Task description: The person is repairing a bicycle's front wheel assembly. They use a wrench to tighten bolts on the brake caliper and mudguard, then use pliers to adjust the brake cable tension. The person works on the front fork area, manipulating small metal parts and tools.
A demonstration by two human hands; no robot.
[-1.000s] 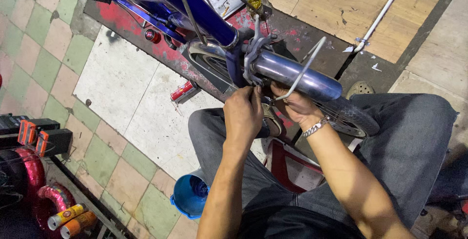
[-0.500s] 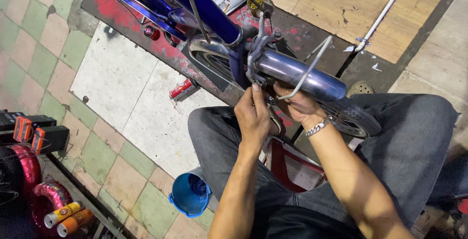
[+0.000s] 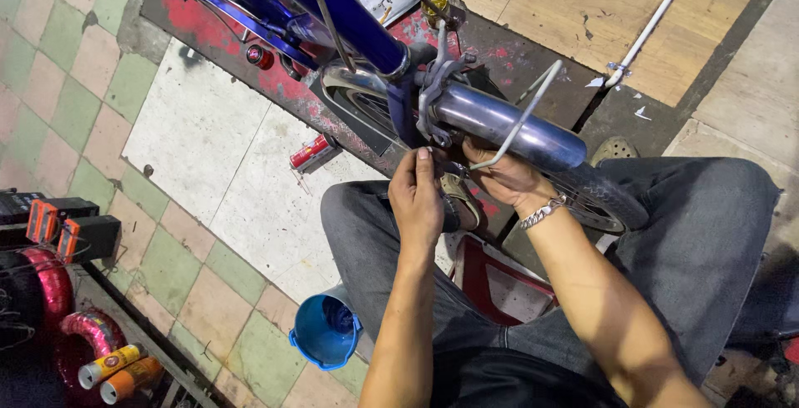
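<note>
In the head view, the person is sitting with knees apart over a small blue bicycle [image 3: 349, 21], and both hands are meeting just under its chrome mudguard [image 3: 499, 125], beside the wheel's tyre [image 3: 599, 200]. The left hand [image 3: 419, 200] is reaching up with its fingers [image 3: 423, 162] bunched together and pressing on a small metal part [image 3: 447, 166] at the bracket below the mudguard; the part is lying right at the fingertips, between the two hands, though it is too small to tell whether the fingers are truly pinching it. The right hand [image 3: 508, 176], wearing a metal bracelet [image 3: 543, 211], is curling its fingers around the same spot from the other side, touching the thin wire stay [image 3: 524, 116] that is running up over the mudguard. On the tiled floor a red spray can [image 3: 311, 152] is lying left of the hands, a blue bucket [image 3: 324, 333] is standing near the left knee, and a red stool [image 3: 499, 279] is showing between the legs
</note>
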